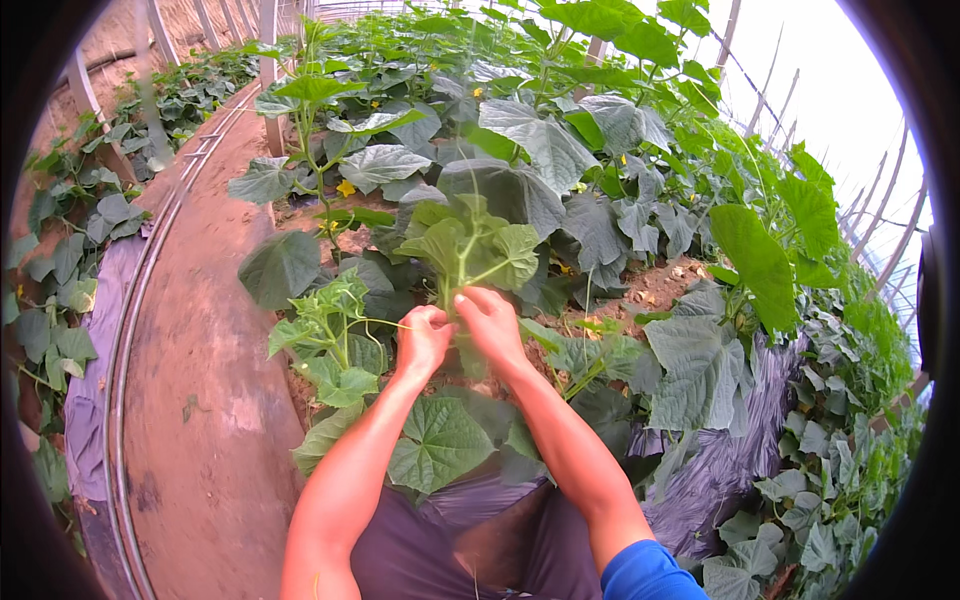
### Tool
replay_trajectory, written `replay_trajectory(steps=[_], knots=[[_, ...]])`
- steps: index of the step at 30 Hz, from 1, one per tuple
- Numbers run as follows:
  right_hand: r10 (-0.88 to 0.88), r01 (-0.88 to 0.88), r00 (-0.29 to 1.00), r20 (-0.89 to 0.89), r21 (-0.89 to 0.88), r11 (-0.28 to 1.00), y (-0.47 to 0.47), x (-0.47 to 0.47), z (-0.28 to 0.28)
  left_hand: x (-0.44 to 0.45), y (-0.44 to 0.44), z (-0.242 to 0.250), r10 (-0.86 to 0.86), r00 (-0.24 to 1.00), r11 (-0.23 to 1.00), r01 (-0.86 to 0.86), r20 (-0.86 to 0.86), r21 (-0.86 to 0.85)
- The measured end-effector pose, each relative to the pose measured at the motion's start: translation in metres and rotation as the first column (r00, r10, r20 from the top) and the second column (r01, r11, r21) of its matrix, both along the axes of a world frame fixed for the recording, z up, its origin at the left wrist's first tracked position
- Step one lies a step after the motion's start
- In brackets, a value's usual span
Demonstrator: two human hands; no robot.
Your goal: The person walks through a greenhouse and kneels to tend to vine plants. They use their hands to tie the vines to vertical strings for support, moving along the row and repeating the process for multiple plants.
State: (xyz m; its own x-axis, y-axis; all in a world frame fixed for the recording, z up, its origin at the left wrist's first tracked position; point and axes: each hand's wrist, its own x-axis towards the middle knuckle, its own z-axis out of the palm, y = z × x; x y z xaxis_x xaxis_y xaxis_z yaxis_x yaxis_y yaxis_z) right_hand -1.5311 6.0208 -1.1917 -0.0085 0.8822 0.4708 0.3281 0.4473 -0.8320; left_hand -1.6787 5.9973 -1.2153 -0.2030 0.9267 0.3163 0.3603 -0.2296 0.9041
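Note:
Straight in front of me stands a young cucumber vine [471, 247] with pale green leaves, slightly blurred at its top. Pinched around its stem are the fingers of my left hand [424, 337] and, just to the right and slightly higher, my right hand [491, 321]. The two hands almost touch, and the part of the stem between them is largely hidden. A thin string [474, 176] rises above the vine's tip. Left of my left hand grows a bright green cucumber shoot [337, 337]. Below my wrists spreads a broad cucumber leaf [439, 444].
A bare dirt path [217, 420] with metal rails [124, 360] runs along the left. Dark plastic film [712, 465] covers ground at the right. Dense cucumber plants [540, 142] fill the bed ahead, with a yellow flower [345, 188] and wooden posts [270, 75].

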Motion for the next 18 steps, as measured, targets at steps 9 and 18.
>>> replay_trajectory(steps=[9, 18], knots=[[-0.009, -0.004, 0.999, -0.043, -0.286, 0.958, -0.029, 0.044, -0.004, -0.012, 0.029, -0.004, 0.006, 0.996, 1.0, -0.005, -0.086, 0.011], [0.057, -0.089, 0.994, -0.098, -0.372, 0.924, -0.077, 0.054, -0.007, 0.0, 0.054, -0.037, -0.049, 0.762, 0.999, 0.027, -0.646, -0.044]])
